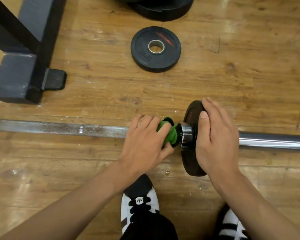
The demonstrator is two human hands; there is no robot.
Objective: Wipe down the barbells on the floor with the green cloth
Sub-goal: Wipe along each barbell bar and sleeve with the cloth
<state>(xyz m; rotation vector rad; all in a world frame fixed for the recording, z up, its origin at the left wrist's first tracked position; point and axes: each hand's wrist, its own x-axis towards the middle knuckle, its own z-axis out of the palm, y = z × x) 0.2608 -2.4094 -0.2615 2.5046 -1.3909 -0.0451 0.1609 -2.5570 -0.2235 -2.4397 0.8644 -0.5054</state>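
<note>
A steel barbell lies across the wooden floor from left to right, its knurled shaft speckled with rust. My left hand is closed around the green cloth, which is wrapped on the shaft right beside the chrome collar. A small black weight plate stands upright on the bar's sleeve. My right hand lies flat over the plate's top and outer face, fingers together, thumb on the near side of its rim.
A loose black plate lies flat on the floor beyond the bar. More black plates are stacked at the top edge. A dark metal rack base with a rubber foot stands at the upper left. My shoes are just below the bar.
</note>
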